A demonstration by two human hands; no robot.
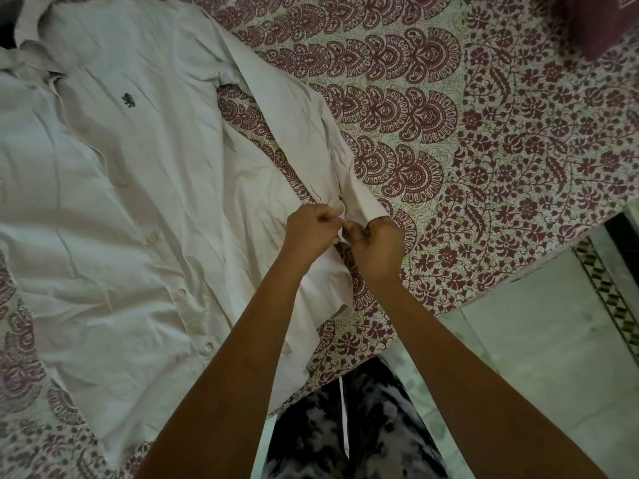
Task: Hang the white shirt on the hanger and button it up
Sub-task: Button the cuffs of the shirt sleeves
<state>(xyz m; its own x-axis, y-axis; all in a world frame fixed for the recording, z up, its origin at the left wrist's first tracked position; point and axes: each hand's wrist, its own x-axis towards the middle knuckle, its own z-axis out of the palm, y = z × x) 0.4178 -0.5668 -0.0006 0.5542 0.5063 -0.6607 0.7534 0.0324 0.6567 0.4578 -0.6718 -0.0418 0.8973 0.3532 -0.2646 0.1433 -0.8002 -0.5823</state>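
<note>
White shirt [138, 202] lies front-up on the patterned bedspread [518, 150], left of both hands. Left hand [309, 233] and right hand [378, 243], knuckles close together, each pinch the sleeve cuff [363, 202]. The shirt's length runs hem nearest, collar [31, 46] farthest.

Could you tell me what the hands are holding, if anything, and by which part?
The left hand and right hand both pinch the shirt at the cuff of one sleeve.
</note>
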